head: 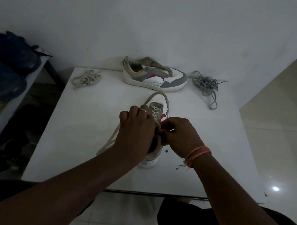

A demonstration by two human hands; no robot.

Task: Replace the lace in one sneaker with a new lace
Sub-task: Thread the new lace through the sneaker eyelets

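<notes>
We see a white glossy square table [76, 140] bearing two white-and-grey sneakers. The near sneaker [159, 102] stands mid-table, toe away from us, laced in a cream lace [155, 111]. Our left hand [135, 129] curls around the lace at the upper eyelets; our right hand [180, 135] pinches it just beside. The unlaced sneaker [154, 77] lies behind. A cream lace bundle [86, 79] sits far left, a grey lace bundle [207, 85] far right.

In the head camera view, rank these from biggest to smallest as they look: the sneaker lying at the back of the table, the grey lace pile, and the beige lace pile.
1. Back sneaker, clearly largest.
2. Grey lace pile.
3. Beige lace pile.
The two piles look close; both are loose tangles, so their order is unsure.
</notes>
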